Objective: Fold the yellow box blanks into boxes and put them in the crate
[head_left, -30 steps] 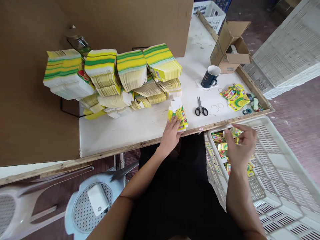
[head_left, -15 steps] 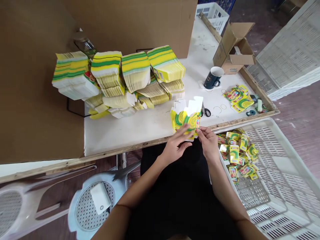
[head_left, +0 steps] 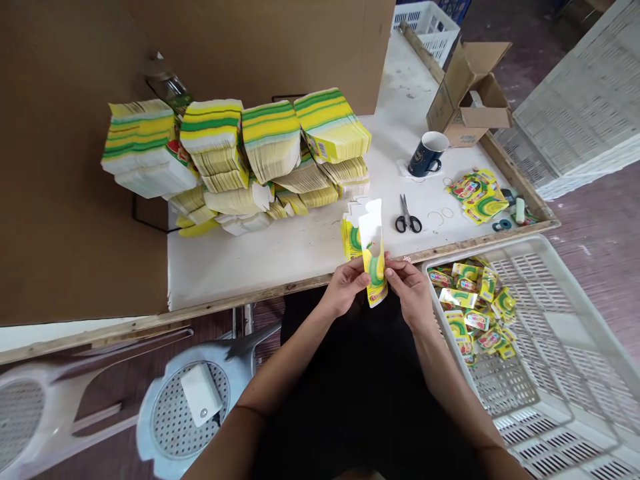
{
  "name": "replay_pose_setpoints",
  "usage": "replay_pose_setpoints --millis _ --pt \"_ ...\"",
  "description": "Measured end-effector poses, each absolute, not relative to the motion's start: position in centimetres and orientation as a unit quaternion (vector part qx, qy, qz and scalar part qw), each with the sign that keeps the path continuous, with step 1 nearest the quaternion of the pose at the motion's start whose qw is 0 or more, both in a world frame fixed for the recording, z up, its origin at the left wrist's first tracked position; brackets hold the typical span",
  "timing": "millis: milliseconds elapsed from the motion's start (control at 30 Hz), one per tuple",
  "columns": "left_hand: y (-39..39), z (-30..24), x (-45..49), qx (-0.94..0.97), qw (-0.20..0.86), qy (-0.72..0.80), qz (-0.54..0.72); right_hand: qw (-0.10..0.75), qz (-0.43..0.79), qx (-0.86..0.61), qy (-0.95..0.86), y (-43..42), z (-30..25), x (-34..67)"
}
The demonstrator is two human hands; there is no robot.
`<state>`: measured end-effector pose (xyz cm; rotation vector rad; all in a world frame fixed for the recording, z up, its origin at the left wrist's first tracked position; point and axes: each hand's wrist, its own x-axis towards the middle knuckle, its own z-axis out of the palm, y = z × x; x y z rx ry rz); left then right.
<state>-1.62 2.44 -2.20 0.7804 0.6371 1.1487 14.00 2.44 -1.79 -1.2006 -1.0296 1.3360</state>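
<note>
Between my two hands stands a small yellow-and-green carton [head_left: 376, 268], squeezed into a narrow shape with its white flap [head_left: 371, 217] pointing away from me. My left hand [head_left: 345, 288] pinches its left edge, thumb on the near face. On the opposite edge, my right hand [head_left: 411, 290] grips it with thumb and fingers. Just behind my left hand, a few flat carton blanks [head_left: 351, 235] lie on the table, partly hidden by the held carton. Black-handled scissors [head_left: 407, 217] rest to their right.
Bundled carton blanks [head_left: 273, 143] are stacked at the back left of the white table [head_left: 235, 267]. A dark mug [head_left: 425, 159], an opened cardboard box [head_left: 463, 110] and yellow packs [head_left: 483, 200] stand to the right. A white crate [head_left: 545, 333] below holds several cartons.
A carton blank has come off the pile towards me and been squeezed from flat into a narrow shape. My left hand has closed on it. The scissors are now uncovered.
</note>
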Motion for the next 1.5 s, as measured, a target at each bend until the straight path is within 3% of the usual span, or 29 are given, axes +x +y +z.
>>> replay_pose_setpoints --millis 433,633,833,967,1167,1333,1500 --pt "1.9 -2.9 -0.5 0.4 0.538 0.468 0.576 0.512 0.461 -0.541 -0.483 2.2 -2.5 14.2" --pt "2.2 -1.2 -2.5 0.508 0.591 0.406 0.478 0.441 0.496 -0.479 -0.574 2.9 -2.0 16.2" --pt "2.2 -0.7 -3.1 0.502 0.656 0.354 0.438 0.397 0.57 -0.433 -0.575 3.0 -0.9 17.6" --pt "1.9 -1.0 -2.8 0.488 0.678 0.358 0.418 0.359 0.555 -0.444 -0.605 3.3 -0.2 18.1" --pt "1.5 -1.4 -2.7 0.496 0.679 0.367 0.398 0.417 0.412 -0.471 -0.659 3.8 -0.7 17.9" --pt "1.5 -1.9 -2.5 0.502 0.679 0.355 0.401 0.467 0.443 -0.474 -0.6 3.7 -1.3 17.6" --pt "1.6 -2.3 -2.5 0.521 0.644 0.375 0.415 0.449 0.38 -0.472 -0.656 3.6 -0.3 18.6"
